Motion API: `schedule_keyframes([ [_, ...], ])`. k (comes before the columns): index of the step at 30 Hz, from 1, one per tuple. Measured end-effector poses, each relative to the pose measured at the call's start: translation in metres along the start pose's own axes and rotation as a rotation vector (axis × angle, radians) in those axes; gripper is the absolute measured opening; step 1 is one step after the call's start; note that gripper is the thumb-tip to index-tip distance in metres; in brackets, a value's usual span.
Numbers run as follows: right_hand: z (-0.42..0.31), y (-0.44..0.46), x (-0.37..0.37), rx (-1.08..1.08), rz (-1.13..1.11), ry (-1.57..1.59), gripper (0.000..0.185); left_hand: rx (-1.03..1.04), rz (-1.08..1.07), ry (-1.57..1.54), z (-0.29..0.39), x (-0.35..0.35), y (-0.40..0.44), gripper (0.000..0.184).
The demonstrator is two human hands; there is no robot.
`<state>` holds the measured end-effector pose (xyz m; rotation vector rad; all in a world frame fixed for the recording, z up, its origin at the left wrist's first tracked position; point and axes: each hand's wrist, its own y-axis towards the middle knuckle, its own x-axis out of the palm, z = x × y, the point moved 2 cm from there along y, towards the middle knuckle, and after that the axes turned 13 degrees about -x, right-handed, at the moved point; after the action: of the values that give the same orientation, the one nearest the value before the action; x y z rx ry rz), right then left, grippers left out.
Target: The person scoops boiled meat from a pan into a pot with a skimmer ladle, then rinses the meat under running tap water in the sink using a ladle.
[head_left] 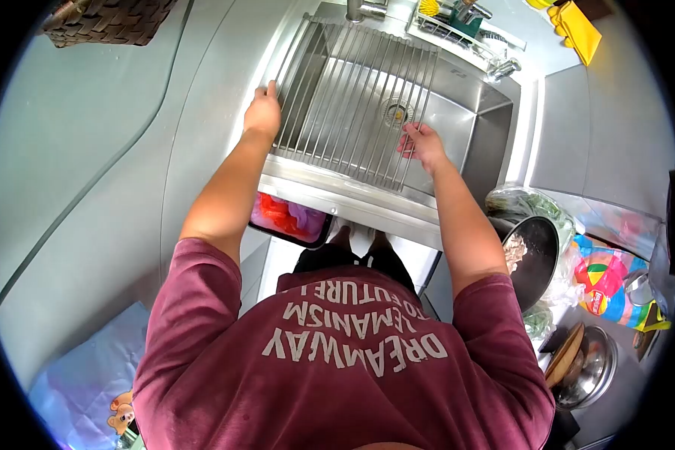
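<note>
A roll-up drying rack (352,97) of thin metal rods lies across the left and middle part of the steel sink (490,142). My left hand (262,112) is at the rack's left edge, its fingers closed around that side. On the opposite side, my right hand (424,144) pinches the rack near its right end rod. Below the rods, the sink drain (397,112) shows partly between them. The tap (365,9) stands behind the rack at the sink's back edge.
Behind the sink is a caddy (457,34) with brushes and bottles; yellow gloves (575,30) lie farther right. A black pan (532,262), bagged greens (525,201) and a metal lid (591,367) crowd the right. An open bin (289,217) sits below the counter front.
</note>
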<state>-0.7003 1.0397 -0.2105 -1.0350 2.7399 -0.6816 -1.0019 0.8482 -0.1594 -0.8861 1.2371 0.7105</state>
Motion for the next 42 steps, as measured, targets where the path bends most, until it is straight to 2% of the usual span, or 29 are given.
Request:
schedule_keyframes([
  [5,0.001,-0.003,-0.002,-0.002,-0.019,-0.069,0.023,0.107,0.152,0.155,-0.012,0.036,0.007,0.035],
  [8,0.000,-0.002,-0.008,0.072,0.048,-0.276,0.030,0.038,0.061,0.195,-0.005,0.030,0.005,0.035],
  [11,-0.017,-0.010,-0.012,0.036,0.107,-0.555,0.034,0.004,0.015,0.290,0.006,0.019,0.005,0.042],
  [12,-0.019,-0.009,-0.017,-0.072,0.170,-0.612,0.034,0.033,0.027,0.319,0.017,0.006,-0.003,0.046],
  [14,-0.016,-0.011,-0.033,-0.277,0.316,-0.723,0.034,0.213,0.133,0.174,0.051,-0.015,-0.029,0.045],
  [17,-0.075,-0.062,-0.040,-0.286,0.346,-0.723,0.033,0.537,0.239,-0.141,0.116,-0.009,-0.073,0.043],
  [19,-0.087,-0.091,-0.052,-0.359,0.377,-0.710,0.024,0.591,-0.043,-0.339,0.166,-0.020,-0.120,0.040],
  [21,-0.090,-0.114,-0.070,-0.491,0.410,-0.673,0.015,0.654,-0.187,-0.493,0.195,-0.032,-0.169,0.035],
  [22,-0.093,-0.130,-0.081,-0.451,0.395,-0.519,0.017,0.658,-0.273,-0.548,0.204,-0.034,-0.188,0.034],
  [24,-0.102,-0.165,-0.106,-0.610,0.428,-0.629,0.026,0.667,-0.466,-0.645,0.223,-0.034,-0.224,0.032],
  [26,-0.104,-0.206,-0.136,-0.708,0.492,-0.692,0.031,0.711,-0.442,-0.666,0.240,-0.030,-0.250,0.033],
  [27,-0.108,-0.229,-0.151,-0.713,0.536,-0.703,0.021,0.739,-0.440,-0.675,0.250,-0.027,-0.262,0.034],
  [28,-0.115,-0.258,-0.164,-0.622,0.602,-0.729,0.018,0.739,-0.454,-0.644,0.262,-0.023,-0.274,0.034],
  [29,-0.115,-0.285,-0.179,-0.529,0.660,-0.751,0.021,0.735,-0.466,-0.611,0.273,-0.019,-0.284,0.035],
  [30,-0.104,-0.304,-0.200,-0.563,0.771,-0.798,0.029,0.725,-0.475,-0.580,0.282,-0.016,-0.296,0.036],
  [33,-0.067,-0.362,-0.255,-0.555,1.009,-0.753,0.027,0.613,-0.617,-0.580,0.299,-0.015,-0.336,0.037],
  [34,-0.050,-0.375,-0.269,-0.596,1.079,-0.755,0.025,0.686,-0.461,-0.520,0.302,-0.014,-0.344,0.038],
  [35,-0.034,-0.383,-0.284,-0.537,1.107,-0.771,0.021,0.752,-0.303,-0.455,0.303,-0.013,-0.352,0.039],
  [36,-0.023,-0.390,-0.293,-0.470,1.070,-0.774,0.020,0.812,-0.142,-0.386,0.303,-0.012,-0.358,0.040],
  [40,0.007,-0.397,-0.302,-0.209,0.838,-0.963,0.027,0.618,-0.156,-0.194,0.301,-0.027,-0.370,0.032],
  [42,0.010,-0.392,-0.303,-0.250,0.777,-1.004,0.032,0.628,-0.129,-0.145,0.305,-0.028,-0.371,0.032],
])
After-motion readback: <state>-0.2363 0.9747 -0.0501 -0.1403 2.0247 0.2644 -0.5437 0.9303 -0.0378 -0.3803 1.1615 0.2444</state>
